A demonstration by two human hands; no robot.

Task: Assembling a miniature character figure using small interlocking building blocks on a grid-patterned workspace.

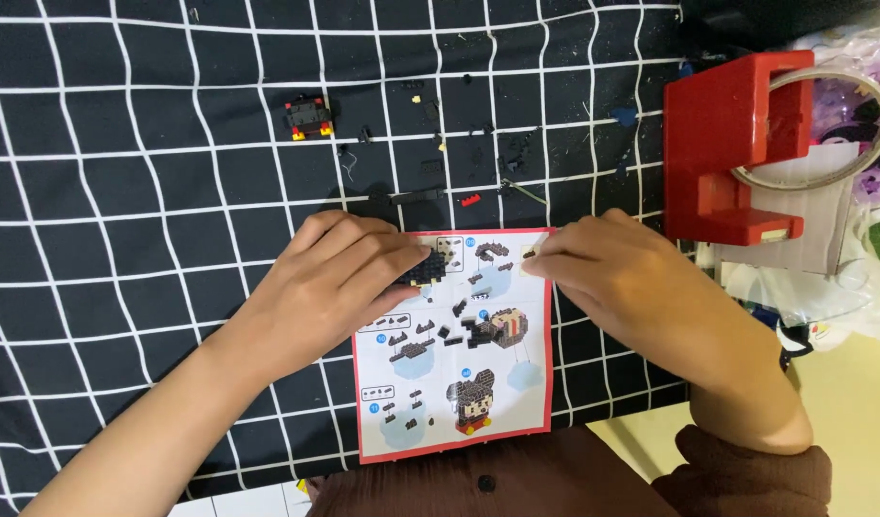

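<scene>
We see the left hand (349,278) lying palm down over the upper left corner of the instruction sheet (456,345), its fingers pressed together and closed over a small black brick assembly (424,269) that shows just past the fingertips. The right hand (617,282) comes in from the other side, fingers bunched and pointing left, their tips meeting at the sheet's upper right corner; whether they pinch a small piece there we cannot tell. The sheet lies flat on the black cloth with a white grid (124,191), its long axis running from us away toward the far edge, its top toward the loose parts. Its pictures read upright from our side, with a red border around them. Beyond the sheet, loose black pieces (497,158) are scattered on the cloth, and well apart to the left stands a small black, red and yellow brick build (308,116). Near the right hand sits a red tape dispenser (737,144).
</scene>
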